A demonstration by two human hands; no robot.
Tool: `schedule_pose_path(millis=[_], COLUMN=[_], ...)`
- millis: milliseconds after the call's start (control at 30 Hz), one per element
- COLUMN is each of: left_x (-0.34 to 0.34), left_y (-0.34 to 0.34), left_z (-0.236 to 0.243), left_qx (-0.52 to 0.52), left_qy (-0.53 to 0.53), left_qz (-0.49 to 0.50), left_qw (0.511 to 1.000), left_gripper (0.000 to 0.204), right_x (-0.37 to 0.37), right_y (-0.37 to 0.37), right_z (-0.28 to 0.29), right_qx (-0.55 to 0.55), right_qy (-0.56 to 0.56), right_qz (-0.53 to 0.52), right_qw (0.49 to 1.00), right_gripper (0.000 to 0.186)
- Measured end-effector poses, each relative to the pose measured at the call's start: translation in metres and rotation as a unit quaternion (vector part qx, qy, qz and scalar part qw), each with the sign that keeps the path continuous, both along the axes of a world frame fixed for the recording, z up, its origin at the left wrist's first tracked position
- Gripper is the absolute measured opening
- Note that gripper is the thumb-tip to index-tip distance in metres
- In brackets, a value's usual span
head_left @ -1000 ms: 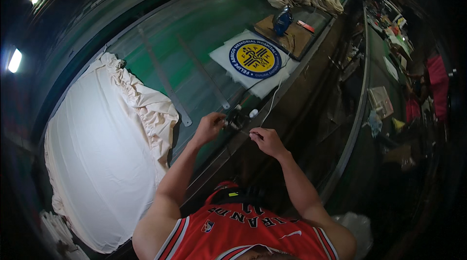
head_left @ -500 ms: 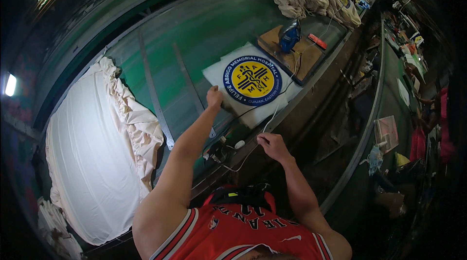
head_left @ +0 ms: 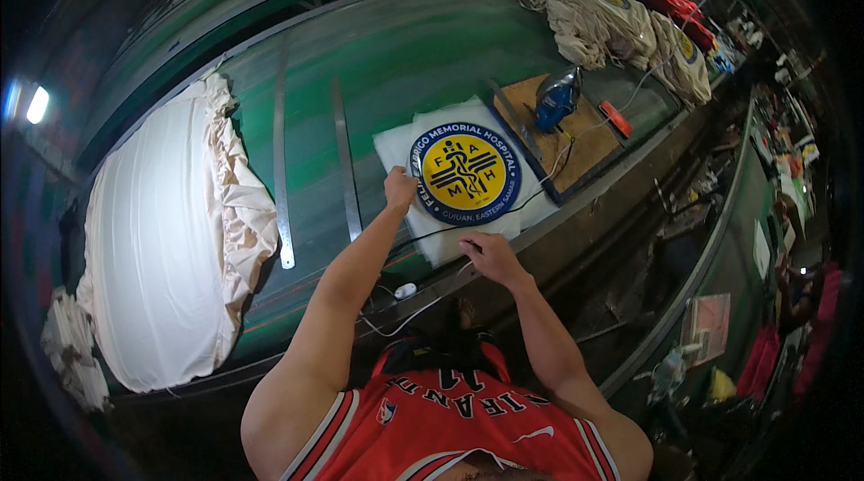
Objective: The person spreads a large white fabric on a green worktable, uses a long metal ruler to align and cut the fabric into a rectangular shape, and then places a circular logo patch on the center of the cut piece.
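A round blue-and-yellow emblem (head_left: pixel 466 173) lies on whitish translucent sheets (head_left: pixel 436 250) on the green table (head_left: pixel 315 49). At the emblem's left edge, my left hand (head_left: pixel 400 187) is closed, its fingers appearing to pinch that edge. My right hand (head_left: pixel 493 258) hovers by the table's front edge, just below the sheets. Its fingers are curled together; what they hold, if anything, is hidden. A white cord (head_left: pixel 423 308) runs up to this hand, and a dark cord (head_left: pixel 436 232) crosses the sheets above it.
Right of the emblem, a blue iron (head_left: pixel 556 101) stands on a brown board (head_left: pixel 522 107) beside a red-orange object (head_left: pixel 616 119). Cream cloth covers a padded form (head_left: pixel 162 238) at left. Metal strips (head_left: pixel 345 152) lie between. Crumpled fabric bags (head_left: pixel 612 26) sit at the far right.
My right hand has come up closer to the sheets' lower edge. My left hand now overlaps the emblem's left edge. The whole view has turned somewhat.
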State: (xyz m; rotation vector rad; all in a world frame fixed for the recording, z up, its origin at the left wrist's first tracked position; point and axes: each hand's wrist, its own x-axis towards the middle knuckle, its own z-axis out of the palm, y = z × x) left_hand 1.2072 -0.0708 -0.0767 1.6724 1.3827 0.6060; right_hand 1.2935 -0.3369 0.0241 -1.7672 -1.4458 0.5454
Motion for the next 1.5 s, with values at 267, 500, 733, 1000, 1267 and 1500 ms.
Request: schedule_pose_path(millis=[267,500,733,1000,1267,1500], left_x=[-0.002,-0.071,-0.172,-0.3,-0.466,-0.58], left_y=[-0.042,-0.052,-0.095,-0.162,-0.226,-0.281], left_z=[0.079,0.118,0.168,0.217,0.241,0.259], left_qx=[-0.038,0.224,0.433,0.46,0.482,0.419], left_qy=[-0.222,-0.144,0.012,0.066,0.063,0.095], left_qz=[0.048,0.176,0.208,0.263,0.34,0.271], left_qw=[0.973,0.948,0.877,0.846,0.805,0.861], left_gripper=[0.013,0.008,0.016,0.018,0.019,0.022], right_x=[0.075,0.078,0.01,-0.114,-0.307,-0.439], right_y=[0.015,0.05,0.069,0.081,0.072,0.064], right_z=[0.002,-0.018,-0.022,-0.005,0.002,-0.031], right_qx=[-0.02,-0.076,-0.1,-0.076,0.011,-0.103], right_qy=[0.024,0.021,-0.007,0.033,0.114,0.166], right_qz=[0.101,0.182,0.272,0.331,0.263,0.308], right_qw=[0.994,0.98,0.957,0.94,0.958,0.931], right_gripper=[0.014,0.016,0.02,0.022,0.024,0.048])
